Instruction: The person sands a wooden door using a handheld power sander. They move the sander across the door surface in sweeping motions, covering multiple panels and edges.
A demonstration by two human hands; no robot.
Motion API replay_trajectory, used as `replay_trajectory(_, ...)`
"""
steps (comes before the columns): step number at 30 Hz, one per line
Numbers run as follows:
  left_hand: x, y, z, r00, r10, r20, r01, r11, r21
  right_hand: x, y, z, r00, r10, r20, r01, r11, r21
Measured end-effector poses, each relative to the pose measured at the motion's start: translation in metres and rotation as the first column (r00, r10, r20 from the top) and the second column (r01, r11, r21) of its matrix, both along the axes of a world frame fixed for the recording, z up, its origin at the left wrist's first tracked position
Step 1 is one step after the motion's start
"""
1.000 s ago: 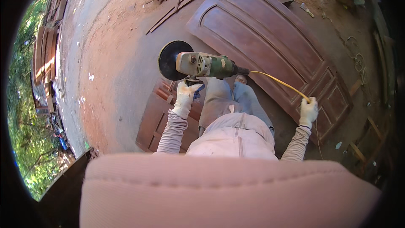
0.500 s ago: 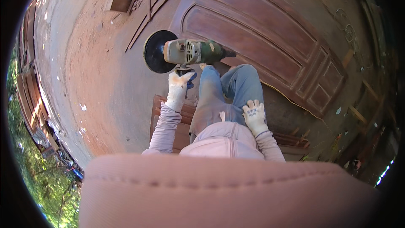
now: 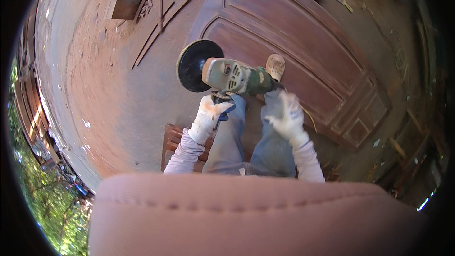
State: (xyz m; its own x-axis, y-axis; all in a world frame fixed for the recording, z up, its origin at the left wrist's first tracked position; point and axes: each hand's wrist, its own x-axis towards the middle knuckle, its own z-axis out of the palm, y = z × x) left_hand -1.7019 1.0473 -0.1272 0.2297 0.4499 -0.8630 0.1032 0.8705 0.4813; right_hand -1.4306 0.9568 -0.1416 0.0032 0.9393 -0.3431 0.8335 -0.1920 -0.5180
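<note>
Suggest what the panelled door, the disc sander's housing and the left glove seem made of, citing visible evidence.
Panelled door: probably wood, reddish-brown, low sheen; moulded panels and uneven colour suggest it.
Disc sander's housing: rigid, vented; grey front perhaps metal, green rear plastic or painted metal, patchily worn.
Left glove: likely fabric, matte off-white; it looks soft, close-fitting and stained.

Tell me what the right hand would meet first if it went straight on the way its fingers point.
The right hand would probably meet the power tool's dark rear end first; blur and unclear depth mean it might pass over or under instead.
</note>
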Motion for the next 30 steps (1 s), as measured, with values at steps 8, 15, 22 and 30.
replay_trajectory(8,-0.015,0.036,-0.164,0.990,-0.139,0.028,0.123,0.941,0.314,0.071,0.098,-0.231,0.735,-0.094,-0.671,-0.274,0.864,-0.421)
replay_trajectory(15,0.050,0.083,-0.358,0.960,-0.066,-0.272,0.203,0.832,0.516,0.126,0.153,-0.299,0.926,0.273,-0.263,-0.301,0.951,-0.073)
replay_trajectory(22,0.073,0.099,-0.416,0.874,0.060,-0.482,0.240,0.810,0.536,0.128,0.185,-0.321,0.909,0.412,-0.059,-0.416,0.905,-0.092)
replay_trajectory(30,0.063,0.055,-0.374,0.741,0.139,-0.657,0.141,0.924,0.356,0.069,0.231,-0.325,0.777,0.028,-0.628,-0.389,0.806,-0.446)
